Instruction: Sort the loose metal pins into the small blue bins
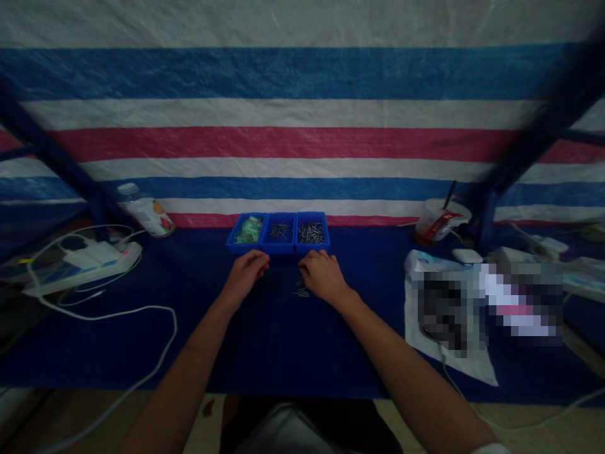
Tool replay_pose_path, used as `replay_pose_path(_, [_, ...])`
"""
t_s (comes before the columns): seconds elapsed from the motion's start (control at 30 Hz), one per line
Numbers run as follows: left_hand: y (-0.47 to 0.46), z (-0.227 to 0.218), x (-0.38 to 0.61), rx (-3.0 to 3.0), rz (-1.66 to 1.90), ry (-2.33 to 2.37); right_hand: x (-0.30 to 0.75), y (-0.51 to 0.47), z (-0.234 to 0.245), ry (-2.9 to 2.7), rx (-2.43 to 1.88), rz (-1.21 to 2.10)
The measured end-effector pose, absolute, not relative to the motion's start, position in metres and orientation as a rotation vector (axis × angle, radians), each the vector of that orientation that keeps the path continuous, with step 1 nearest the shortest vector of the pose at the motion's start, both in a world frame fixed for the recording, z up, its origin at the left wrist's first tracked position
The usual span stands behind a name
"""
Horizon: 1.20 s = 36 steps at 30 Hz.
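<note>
My left hand (pixel 247 272) is just in front of the blue bins, its fingers curled in and thumb against them. Whatever may be between those fingertips is too small to make out. My right hand (pixel 323 275) rests low over the table, fingers bent down and closed beside a small pile of thin metal screws or pins (pixel 300 291). Its fingertips are partly hidden. Three joined blue bins stand behind my hands: the left bin (pixel 231 243) has small greenish clear packets (pixel 249 230), the middle bin (pixel 278 248) thin metal pieces (pixel 280 231), the right bin (pixel 312 248) many short metal pieces (pixel 311 232).
On the left are a bottle (pixel 150 213), a power strip (pixel 127 257) and a white cable (pixel 142 309) looping over the blue table (pixel 293 353). At right stand a plastic cup with a straw (pixel 437 222) and a white plastic bag (pixel 416 261), beside blurred-out items. A striped tarp (pixel 302 113) hangs behind.
</note>
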<state>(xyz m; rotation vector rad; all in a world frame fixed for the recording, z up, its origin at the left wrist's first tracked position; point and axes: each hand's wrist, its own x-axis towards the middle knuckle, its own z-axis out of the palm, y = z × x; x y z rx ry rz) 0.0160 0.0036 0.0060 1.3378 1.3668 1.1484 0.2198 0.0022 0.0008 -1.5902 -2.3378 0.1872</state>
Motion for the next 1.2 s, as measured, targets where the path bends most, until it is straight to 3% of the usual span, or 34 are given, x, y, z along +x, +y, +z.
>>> replay_pose_path(0.33, [0.005, 0.003, 0.017, 1.432, 1.1, 1.396, 0.218, 0.001, -0.001, -2.353, -1.439, 0.212])
replay_pose_path(0.57, [0.004, 0.004, 0.017, 1.429, 1.096, 1.418, 0.212, 0.007, 0.004, -1.972, -1.145, 0.72])
replay_pose_path(0.83, [0.006, 0.0, 0.017, 1.448, 1.075, 1.434, 0.213, 0.014, 0.012, -1.141, -0.885, 1.472])
replay_pose_path(1.2, [0.007, -0.001, 0.015, 1.46, 1.095, 1.423, 0.211, 0.014, 0.009, -0.915, -0.902, 1.671])
